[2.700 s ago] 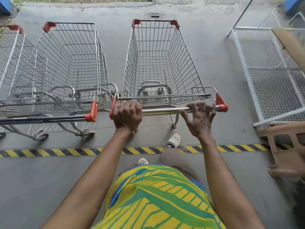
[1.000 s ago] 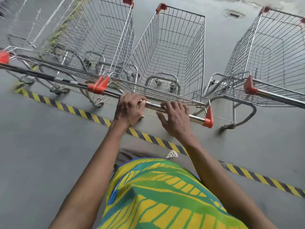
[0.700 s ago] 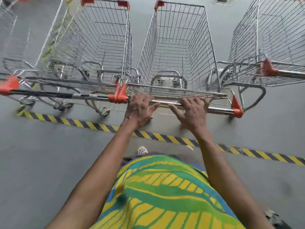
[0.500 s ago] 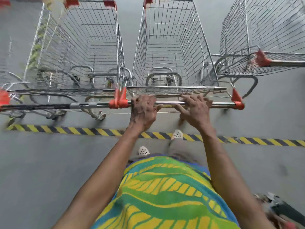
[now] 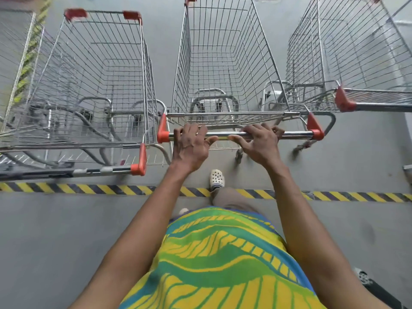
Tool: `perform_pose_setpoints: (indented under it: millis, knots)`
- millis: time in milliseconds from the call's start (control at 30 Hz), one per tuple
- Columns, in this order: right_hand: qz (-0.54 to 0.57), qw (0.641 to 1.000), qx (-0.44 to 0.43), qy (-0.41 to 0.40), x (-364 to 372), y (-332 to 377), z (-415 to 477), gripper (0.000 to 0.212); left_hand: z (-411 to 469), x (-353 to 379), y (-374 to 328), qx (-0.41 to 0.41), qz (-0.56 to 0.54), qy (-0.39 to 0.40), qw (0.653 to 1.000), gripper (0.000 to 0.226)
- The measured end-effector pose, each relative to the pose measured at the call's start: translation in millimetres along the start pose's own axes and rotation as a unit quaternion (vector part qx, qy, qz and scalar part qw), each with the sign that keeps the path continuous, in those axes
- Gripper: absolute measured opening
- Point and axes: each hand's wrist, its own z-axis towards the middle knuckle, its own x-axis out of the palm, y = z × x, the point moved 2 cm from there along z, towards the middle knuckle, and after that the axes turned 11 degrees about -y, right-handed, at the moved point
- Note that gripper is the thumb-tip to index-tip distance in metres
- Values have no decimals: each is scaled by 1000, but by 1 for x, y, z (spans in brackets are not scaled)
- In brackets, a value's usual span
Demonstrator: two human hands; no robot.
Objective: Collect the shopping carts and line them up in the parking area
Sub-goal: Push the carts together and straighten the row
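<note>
A wire shopping cart (image 5: 225, 63) with orange corner caps stands straight ahead of me. My left hand (image 5: 191, 146) and my right hand (image 5: 259, 142) both grip its chrome handle bar (image 5: 294, 135), fingers curled over the top. Another cart (image 5: 93, 81) stands right beside it on the left, its handle a little nearer to me. A third cart (image 5: 347, 54) stands to the right with a gap between. Part of one more cart (image 5: 13, 52) shows at the far left edge.
A yellow-and-black striped line (image 5: 89, 188) runs across the grey concrete floor just behind the carts' handles. My foot in a white clog (image 5: 216, 177) is at that line. A dark object (image 5: 376, 288) lies at the bottom right corner.
The cart I hold has rolled forward past the striped line and squared up between its neighbours. Its handle now sits farther ahead than the left cart's handle. Both hands kept their grip.
</note>
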Motion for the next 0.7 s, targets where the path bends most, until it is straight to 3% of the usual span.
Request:
perform_pose_setpoints:
  millis: [167,300,500,700]
  knots:
    - [-16,999,-7,43,9,0,56,75,46,4,10,-32,-28,26,999,53]
    - [-37,997,-19,60,16,7,107,76,91,14,25,-44,-32,23,998,42]
    - [-69,993,-49,83,29,24,176,56,155,24,52,-61,-23,28,997,30]
    - [-65,991,-40,107,43,29,225,81,204,31,73,-74,-27,39,996,19]
